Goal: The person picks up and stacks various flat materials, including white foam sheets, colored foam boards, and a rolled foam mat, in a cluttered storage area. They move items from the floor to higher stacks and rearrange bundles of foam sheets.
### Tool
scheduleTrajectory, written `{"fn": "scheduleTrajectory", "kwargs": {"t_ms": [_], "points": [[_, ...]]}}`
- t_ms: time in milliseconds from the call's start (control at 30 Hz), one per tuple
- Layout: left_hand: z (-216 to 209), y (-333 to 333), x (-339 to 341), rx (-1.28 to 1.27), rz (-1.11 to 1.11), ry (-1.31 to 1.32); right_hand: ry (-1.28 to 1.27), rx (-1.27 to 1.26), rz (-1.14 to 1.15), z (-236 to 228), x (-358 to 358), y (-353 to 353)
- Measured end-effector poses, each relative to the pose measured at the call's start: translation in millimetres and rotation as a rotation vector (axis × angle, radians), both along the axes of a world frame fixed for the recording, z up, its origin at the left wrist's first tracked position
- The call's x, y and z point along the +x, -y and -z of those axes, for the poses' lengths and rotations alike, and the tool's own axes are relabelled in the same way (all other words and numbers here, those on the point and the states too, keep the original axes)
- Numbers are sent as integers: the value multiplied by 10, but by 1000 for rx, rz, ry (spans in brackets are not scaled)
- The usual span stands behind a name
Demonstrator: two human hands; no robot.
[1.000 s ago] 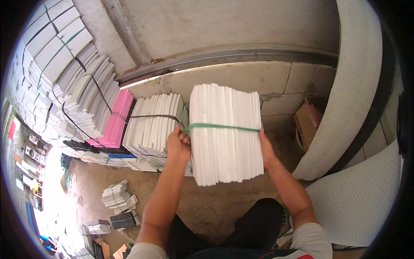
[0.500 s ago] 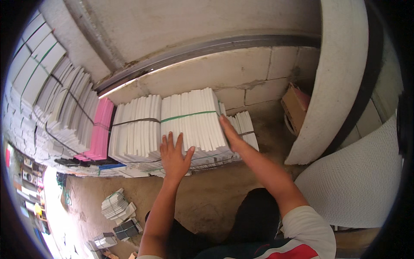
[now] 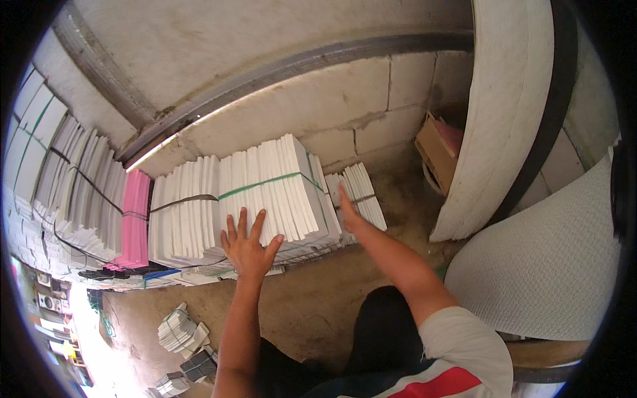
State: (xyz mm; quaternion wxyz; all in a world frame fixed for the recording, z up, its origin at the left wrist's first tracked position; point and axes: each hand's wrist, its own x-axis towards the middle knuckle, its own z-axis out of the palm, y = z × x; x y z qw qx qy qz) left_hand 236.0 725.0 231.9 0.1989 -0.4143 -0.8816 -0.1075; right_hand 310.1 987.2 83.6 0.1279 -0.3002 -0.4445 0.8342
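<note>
A bundle of white sheets (image 3: 275, 162) stands on edge by the wall with a green strap around it. Against its near side lies my left hand (image 3: 247, 253), fingers spread. My right hand (image 3: 348, 213) is held flat and upright by the bundle's right end, its fingers straight and nothing in them; whether it touches the bundle I cannot tell. Close behind that hand is a smaller strapped bundle of white sheets (image 3: 363, 184). Left of the green-strapped bundle sits another white bundle (image 3: 178, 224) with a dark strap.
Pink sheets (image 3: 137, 215) and tall stacks of strapped sheets (image 3: 76, 189) stand at the left. Small bundles (image 3: 179, 330) lie on the floor. A cardboard box (image 3: 434, 151), a tall pale panel (image 3: 507, 113) and a big textured white roll (image 3: 537, 259) are at the right.
My right hand has come away from the bundle's right end, leaving more of that end visible. My left hand stays on the near side. The view has shifted slightly to the right.
</note>
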Motion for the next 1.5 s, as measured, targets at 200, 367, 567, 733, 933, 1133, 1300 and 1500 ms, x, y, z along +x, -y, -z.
{"fn": "scheduleTrajectory", "kwargs": {"t_ms": [200, 367, 567, 733, 933, 1133, 1300, 1500], "points": [[2, 50, 6, -30, 47, -36, 161, 296, -120, -56, -92, 350], [-25, -67, 61, -87, 60, -3, 26, 253, -149, 74, 42, 185], [-241, 11, -5, -203, 39, -38, 176, 162, -200, -205, 190, -355], [-298, 7, -85, -224, 107, 135, 17, 142, -37, 9, -220, -681], [-342, 41, -62, -247, 121, 156, 63, 193, -135, 148, -680, -312], [-382, -72, -110, -217, 173, 210, 200, 187, -265, 59, -693, -648], [-439, -42, -142, -206, 170, 192, 380, 862, -21, -669, -609, -726], [-427, 49, -149, -199, 160, 190, 234, 1760, -118, -2112, -489, 145]]}}
